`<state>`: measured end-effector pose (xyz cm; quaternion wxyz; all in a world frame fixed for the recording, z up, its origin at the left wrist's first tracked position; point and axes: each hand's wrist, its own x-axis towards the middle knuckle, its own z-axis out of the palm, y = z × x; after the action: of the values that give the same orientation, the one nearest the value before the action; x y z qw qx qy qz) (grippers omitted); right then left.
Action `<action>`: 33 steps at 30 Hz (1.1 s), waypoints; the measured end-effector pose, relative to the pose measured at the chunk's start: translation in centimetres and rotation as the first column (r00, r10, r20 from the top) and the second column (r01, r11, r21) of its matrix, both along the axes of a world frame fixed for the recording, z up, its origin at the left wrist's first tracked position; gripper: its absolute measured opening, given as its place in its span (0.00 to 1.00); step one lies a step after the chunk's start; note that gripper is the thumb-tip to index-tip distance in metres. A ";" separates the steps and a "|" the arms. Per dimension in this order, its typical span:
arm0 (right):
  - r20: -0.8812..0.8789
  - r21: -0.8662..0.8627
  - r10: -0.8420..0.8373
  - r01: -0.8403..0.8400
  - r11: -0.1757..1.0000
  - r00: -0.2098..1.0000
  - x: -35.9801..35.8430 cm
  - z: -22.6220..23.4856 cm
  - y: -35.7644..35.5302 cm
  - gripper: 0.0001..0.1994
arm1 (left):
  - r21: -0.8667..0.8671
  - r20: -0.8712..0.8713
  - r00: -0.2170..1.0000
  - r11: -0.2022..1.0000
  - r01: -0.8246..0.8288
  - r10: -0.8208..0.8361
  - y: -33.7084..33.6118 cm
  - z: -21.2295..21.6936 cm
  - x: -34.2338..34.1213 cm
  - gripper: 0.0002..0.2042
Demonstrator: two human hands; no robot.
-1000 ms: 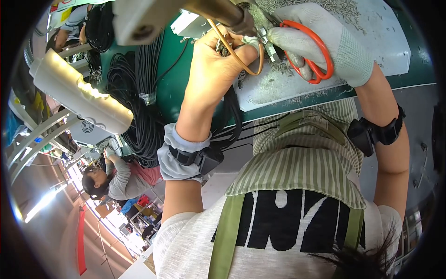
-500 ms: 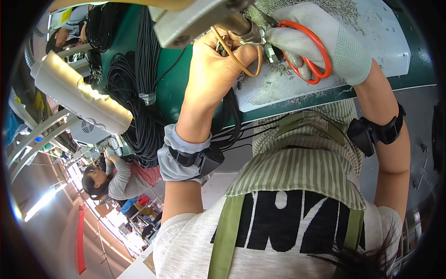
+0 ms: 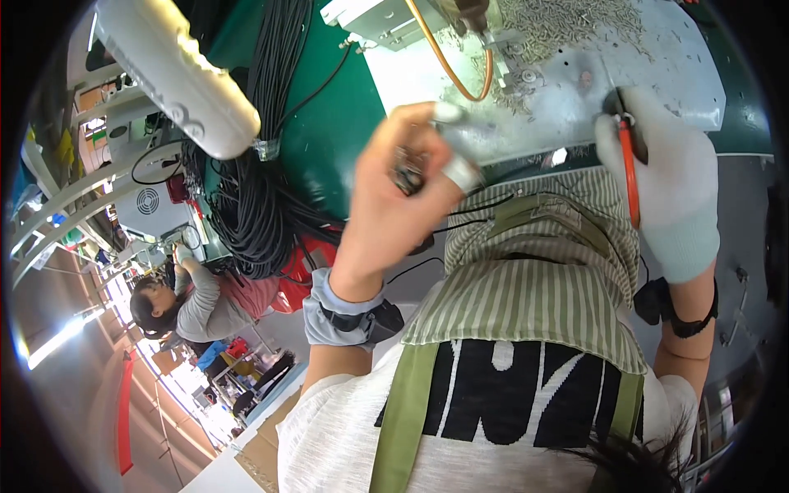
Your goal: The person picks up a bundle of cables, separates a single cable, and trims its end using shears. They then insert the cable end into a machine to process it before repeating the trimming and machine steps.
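Note:
My left hand [image 3: 390,209] is bare with white covers on fingertips, raised near the front edge of the work surface and partly blurred. Its fingers curl around several small dark, shiny pieces [image 3: 408,171], whose kind I cannot make out. A white knit glove covers my right hand [image 3: 678,177], at the right front of the surface. That hand is closed on scissors [image 3: 629,168] with red-orange handles; only one handle side shows clearly and the blades are mostly hidden. Both hands are apart from the machine head [image 3: 474,15] with its orange-brown tube [image 3: 436,51].
A white sheet [image 3: 514,135] on the green table bears many tiny metal bits [image 3: 567,33]. Bundles of black cables [image 3: 246,222] lie to the left, beneath a lit lamp [image 3: 177,78]. A grey box [image 3: 386,23] stands behind. Another person [image 3: 209,308] works at far left.
Both hands have drawn back from the machine head toward me. The left moved down slightly; the right moved to the right with the scissors, which turned edge-on. The view has shifted too.

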<state>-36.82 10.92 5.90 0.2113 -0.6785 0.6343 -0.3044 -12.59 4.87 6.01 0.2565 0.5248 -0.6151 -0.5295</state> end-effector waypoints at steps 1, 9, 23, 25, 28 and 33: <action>0.079 0.039 -0.030 0.027 0.999 0.996 1.1 1.1 0.5 0.09 | 0.017 -0.035 0.995 0.995 0.097 -0.097 0.7 0.3 -0.4 0.19; 0.352 0.045 0.129 -0.154 0.987 0.927 3.7 0.4 0.1 0.08 | -0.150 -0.118 0.906 0.909 0.389 -0.407 1.7 -1.0 -1.1 0.27; 0.834 0.516 -0.326 -0.422 0.745 0.445 0.2 0.7 1.9 0.03 | -0.547 0.063 0.878 0.720 0.428 -0.474 2.5 0.1 -3.3 0.09; 0.630 0.196 0.041 -0.210 0.958 0.775 0.9 0.5 2.7 0.04 | -0.200 -0.104 0.868 0.866 0.459 -0.485 1.8 0.8 -3.1 0.09; 0.368 -0.082 0.206 -0.189 0.978 0.907 1.0 0.5 2.6 0.03 | 0.522 -0.377 0.877 0.714 0.466 -0.297 1.1 1.5 -3.0 0.10; 0.079 -0.252 0.109 -0.086 0.964 0.991 1.4 -0.4 2.3 0.07 | 0.476 -0.405 0.910 0.830 0.290 -0.086 1.8 0.7 -3.8 0.08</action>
<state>-35.41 13.21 5.46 0.1684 -0.7153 0.5466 -0.4015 -16.40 6.62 6.71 0.1589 0.4021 -0.4370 -0.7888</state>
